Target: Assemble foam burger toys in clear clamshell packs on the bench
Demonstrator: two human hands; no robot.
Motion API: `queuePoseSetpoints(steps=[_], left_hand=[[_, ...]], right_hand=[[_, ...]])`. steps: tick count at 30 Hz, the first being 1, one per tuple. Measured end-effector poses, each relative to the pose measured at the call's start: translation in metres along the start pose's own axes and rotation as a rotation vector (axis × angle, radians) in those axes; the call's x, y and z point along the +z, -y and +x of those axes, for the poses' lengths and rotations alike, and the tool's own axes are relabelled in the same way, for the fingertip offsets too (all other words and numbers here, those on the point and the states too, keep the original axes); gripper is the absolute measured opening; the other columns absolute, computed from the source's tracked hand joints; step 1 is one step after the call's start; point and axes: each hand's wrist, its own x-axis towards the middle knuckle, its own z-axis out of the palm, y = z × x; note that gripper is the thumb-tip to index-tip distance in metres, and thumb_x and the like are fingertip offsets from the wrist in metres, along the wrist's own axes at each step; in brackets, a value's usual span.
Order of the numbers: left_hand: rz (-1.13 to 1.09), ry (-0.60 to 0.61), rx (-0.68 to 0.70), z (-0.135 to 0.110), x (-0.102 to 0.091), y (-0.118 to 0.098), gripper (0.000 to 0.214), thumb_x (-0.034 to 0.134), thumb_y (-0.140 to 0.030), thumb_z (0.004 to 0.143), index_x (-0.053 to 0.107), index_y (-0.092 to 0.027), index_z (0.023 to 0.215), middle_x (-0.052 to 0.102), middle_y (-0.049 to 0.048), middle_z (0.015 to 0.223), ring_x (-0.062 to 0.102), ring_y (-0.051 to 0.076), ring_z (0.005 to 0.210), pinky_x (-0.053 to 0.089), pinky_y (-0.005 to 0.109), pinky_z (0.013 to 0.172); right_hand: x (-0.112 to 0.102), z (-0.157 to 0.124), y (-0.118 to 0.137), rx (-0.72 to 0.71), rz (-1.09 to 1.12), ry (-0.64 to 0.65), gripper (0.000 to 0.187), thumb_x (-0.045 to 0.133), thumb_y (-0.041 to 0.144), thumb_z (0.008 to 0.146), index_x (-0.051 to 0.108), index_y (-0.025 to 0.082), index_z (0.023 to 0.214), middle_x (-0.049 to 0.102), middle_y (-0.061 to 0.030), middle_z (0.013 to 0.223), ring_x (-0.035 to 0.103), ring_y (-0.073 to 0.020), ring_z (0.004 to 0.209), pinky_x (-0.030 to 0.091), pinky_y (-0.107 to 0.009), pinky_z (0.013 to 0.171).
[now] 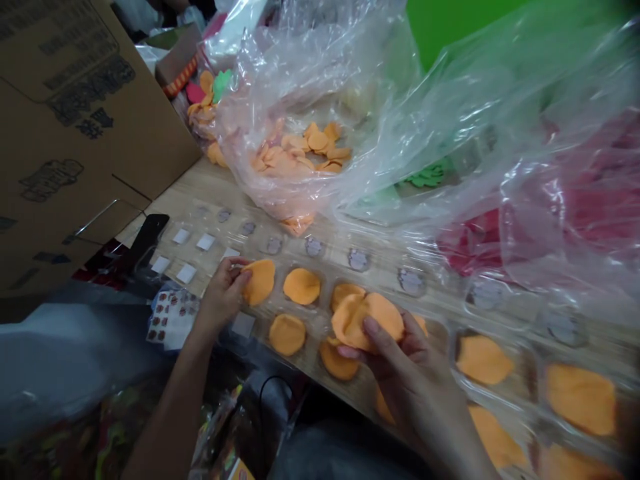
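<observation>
Left hand: grip narrow, thumb and fingertips pinched on the left edge of the single orange piece.
Single orange piece: sticks out to the right of the left grip, lying over the leftmost pocket in the upper row of the clear tray; whether it rests on the pocket floor cannot be told.
Right hand: grip closed round the bunch of orange pieces, thumb across the front, fingers behind.
Bunch of orange pieces: fans up and to the left out of the right grip, held above the middle pockets of the tray.
Between the hands: seated pieces lie flat in their pockets, one to a pocket, well apart from either grip.
Clear tray: runs along the wooden counter from the left hand towards the right edge of the view.
Plastic bag: beyond the tray, open, with loose orange pieces inside.
Cardboard box: stands at the far left.
Sticker sheet: just beside the left wrist, at the counter's near edge.
</observation>
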Motion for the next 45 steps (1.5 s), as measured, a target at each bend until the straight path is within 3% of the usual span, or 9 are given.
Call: queuePoseSetpoints(steps=[4, 7, 15, 20, 26, 33, 36, 40, 45], left_hand=[[0.717, -0.067, 0.233, 0.002, 0.011, 0.013, 0.014, 0.046, -0.024, 0.084, 0.057, -0.018, 0.091, 0.065, 0.0077, 0.09, 0.057, 0.025, 0.091, 0.036, 0.044, 0.086], [1.035, -0.126, 0.307, 0.003, 0.017, 0.016, 0.023, 0.041, -0.018, 0.086, 0.058, -0.017, 0.102, 0.062, 0.0121, 0.098, 0.053, 0.028, 0.096, 0.035, 0.045, 0.085], [1.011, -0.162, 0.398, -0.008, 0.011, 0.01, 0.031, 0.034, -0.006, 0.082, 0.058, -0.015, 0.098, 0.063, 0.0116, 0.098, 0.055, 0.026, 0.096, 0.034, 0.042, 0.086], [1.071, 0.081, 0.347, -0.02, 0.005, 0.013, 0.027, 0.036, -0.005, 0.079, 0.059, -0.018, 0.082, 0.067, 0.0068, 0.085, 0.06, 0.024, 0.087, 0.028, 0.049, 0.093], [0.604, -0.053, 0.446, -0.045, 0.021, -0.016, 0.023, 0.04, -0.016, 0.086, 0.058, -0.02, 0.099, 0.065, 0.006, 0.098, 0.059, 0.02, 0.094, 0.039, 0.038, 0.089], [0.292, 0.129, 0.383, -0.076, 0.049, -0.045, 0.017, 0.055, -0.024, 0.084, 0.062, -0.024, 0.1, 0.06, 0.0025, 0.101, 0.056, 0.015, 0.098, 0.042, 0.025, 0.087], [0.174, 0.158, 0.28, -0.076, 0.047, -0.043, 0.016, 0.05, -0.024, 0.087, 0.063, -0.024, 0.096, 0.059, 0.0025, 0.102, 0.055, 0.014, 0.1, 0.041, 0.025, 0.09], [0.04, 0.209, 0.131, -0.077, 0.044, -0.042, 0.017, 0.065, -0.027, 0.075, 0.065, -0.024, 0.092, 0.056, 0.0028, 0.105, 0.052, 0.017, 0.105, 0.04, 0.025, 0.092], [-0.341, 0.281, -0.206, -0.074, 0.036, -0.035, 0.02, 0.063, -0.036, 0.077, 0.067, -0.017, 0.079, 0.06, 0.0026, 0.085, 0.056, 0.013, 0.078, 0.045, 0.021, 0.071]], right_hand=[[-0.001, -0.001, 0.001, 0.028, -0.006, -0.027, 0.051, 0.083, 0.033, 0.058, 0.059, 0.027, 0.102, 0.063, 0.0031, 0.091, 0.062, -0.0095, 0.059, 0.058, -0.019, 0.056], [0.001, -0.001, 0.001, 0.027, -0.02, -0.043, 0.051, 0.082, 0.033, 0.058, 0.059, 0.026, 0.103, 0.064, 0.0021, 0.093, 0.062, -0.0099, 0.06, 0.058, -0.02, 0.056], [-0.001, 0.001, -0.002, 0.027, -0.026, 0.032, 0.042, 0.08, 0.031, 0.063, 0.064, 0.027, 0.101, 0.064, 0.0017, 0.088, 0.061, -0.0118, 0.068, 0.057, -0.02, 0.058], [0.003, -0.001, 0.0, 0.049, 0.092, 0.153, 0.024, 0.07, 0.039, 0.073, 0.069, 0.027, 0.094, 0.062, -0.0012, 0.111, 0.06, -0.0213, 0.096, 0.058, -0.033, 0.071], [0.012, -0.006, 0.002, 0.189, 0.218, 0.338, 0.028, 0.065, 0.041, 0.076, 0.068, 0.027, 0.1, 0.066, -0.0041, 0.11, 0.06, -0.0261, 0.105, 0.052, -0.048, 0.085], [0.013, -0.015, -0.003, 0.073, -0.011, 0.438, 0.037, 0.065, 0.033, 0.08, 0.059, 0.034, 0.117, 0.06, -0.0017, 0.122, 0.058, -0.0212, 0.11, 0.053, -0.037, 0.087], [0.016, -0.017, -0.001, 0.036, -0.075, 0.418, 0.033, 0.068, 0.035, 0.077, 0.062, 0.034, 0.11, 0.063, -0.0005, 0.115, 0.06, -0.0212, 0.105, 0.055, -0.037, 0.083], [0.019, -0.016, 0.001, -0.084, -0.229, 0.284, 0.024, 0.076, 0.031, 0.068, 0.069, 0.029, 0.09, 0.068, 0.0022, 0.087, 0.064, -0.016, 0.082, 0.057, -0.029, 0.073], [0.017, -0.01, -0.006, 0.1, -0.156, 0.37, 0.026, 0.073, 0.037, 0.071, 0.066, 0.022, 0.091, 0.064, -0.0003, 0.086, 0.064, -0.016, 0.076, 0.059, -0.027, 0.059]])
